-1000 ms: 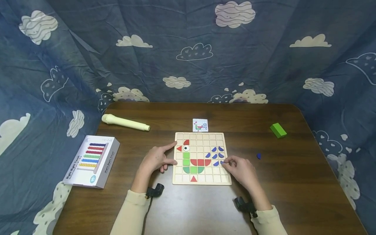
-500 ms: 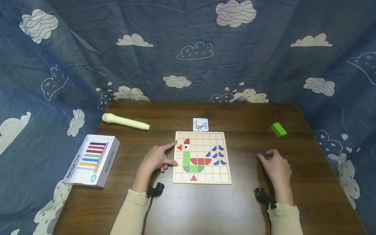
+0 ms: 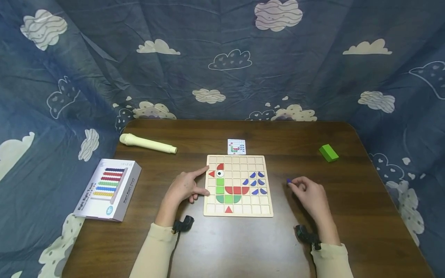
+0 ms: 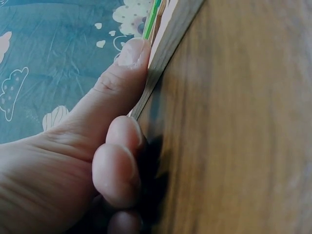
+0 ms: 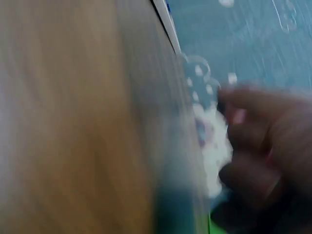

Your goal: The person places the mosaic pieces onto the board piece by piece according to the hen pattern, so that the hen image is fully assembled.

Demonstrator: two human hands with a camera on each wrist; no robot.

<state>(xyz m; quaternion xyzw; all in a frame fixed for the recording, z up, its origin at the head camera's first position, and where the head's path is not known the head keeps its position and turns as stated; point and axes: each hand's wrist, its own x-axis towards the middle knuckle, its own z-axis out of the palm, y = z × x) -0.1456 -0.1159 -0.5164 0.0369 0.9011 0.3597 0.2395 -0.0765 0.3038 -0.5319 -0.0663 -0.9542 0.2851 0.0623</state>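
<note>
The wooden grid board [image 3: 252, 209] lies flat on the table. On it, red, green and blue pieces and a round black-and-white eye piece form a bird shape. My left hand [image 3: 182, 188] touches the board's left edge with a straight index finger and thumb. In the left wrist view, the thumb [image 4: 114, 80] presses on the wooden edge, with other fingers bent below. To the right of the board, above the table, my right hand [image 3: 308, 196] pinches a small blue piece [image 3: 289, 180] between thumb and index finger. The right wrist view is blurred and hides the piece.
A small picture card [image 3: 236, 147] of the bird lies just behind the board. At the back left is a cream microphone-shaped object [image 3: 147, 143]. A white abacus box [image 3: 107, 189] stands at the left, a green block [image 3: 328, 153] at the back right.
My right hand left a blue piece on the board, went right to the loose blue piece, picked it up and is now moving back left with it. The left hand has stayed put.
</note>
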